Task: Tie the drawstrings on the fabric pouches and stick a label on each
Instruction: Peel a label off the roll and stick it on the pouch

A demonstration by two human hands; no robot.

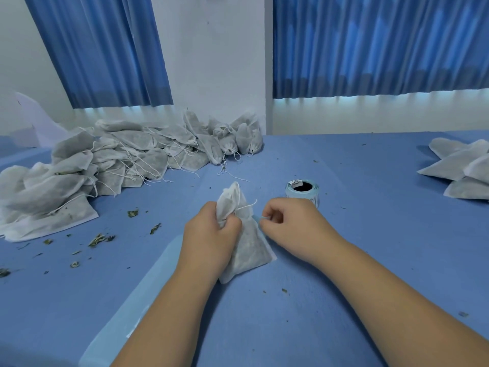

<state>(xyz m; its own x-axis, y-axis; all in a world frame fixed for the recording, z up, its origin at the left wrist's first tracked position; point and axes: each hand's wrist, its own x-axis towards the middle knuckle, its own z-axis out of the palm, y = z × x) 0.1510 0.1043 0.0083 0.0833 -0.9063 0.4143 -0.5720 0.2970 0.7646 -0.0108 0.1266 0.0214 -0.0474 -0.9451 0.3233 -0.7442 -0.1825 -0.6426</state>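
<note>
A white fabric pouch (pixel 247 250) filled with dried herbs lies on the blue table (pixel 344 260) in front of me. My left hand (pixel 211 234) grips its gathered neck. The drawstring (pixel 247 207) pokes out above the neck. My right hand (pixel 288 223) is just right of the neck, and its fingers pinch a small pale blue strip, apparently a label (pixel 260 218), against the pouch. A roll of labels (pixel 303 190) stands a little behind my right hand.
A big heap of pouches with loose strings (pixel 111 162) covers the left and back of the table. A smaller stack of pouches (pixel 460 168) sits at the far right. Herb crumbs (pixel 100 238) are scattered on the left. Blue curtains hang behind.
</note>
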